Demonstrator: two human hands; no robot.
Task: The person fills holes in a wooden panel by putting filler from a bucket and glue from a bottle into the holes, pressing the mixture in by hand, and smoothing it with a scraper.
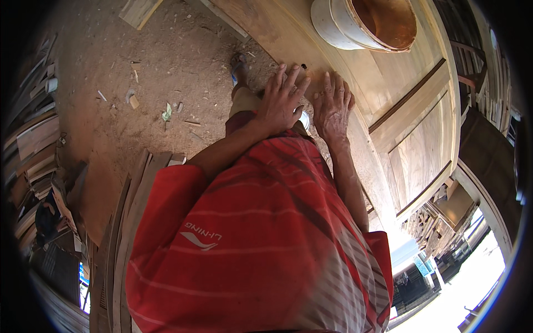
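Note:
A pale wooden door panel (400, 100) lies flat in front of me, with raised frames and inset panels. My left hand (283, 100) rests near its edge, fingers spread, over something small and shiny that is mostly hidden. My right hand (332, 105) lies palm down on the panel's edge beside it, fingers spread and slightly apart. Neither hand visibly grips anything. My red striped shirt (255, 233) fills the lower middle and hides what is below my forearms.
A white bucket (361, 22) with a rusty brown inside stands on the panel at the top. The dirt floor (139, 83) at left is strewn with wood scraps. Stacked planks (122, 222) lean at lower left. My sandalled foot (239, 66) shows beside the panel.

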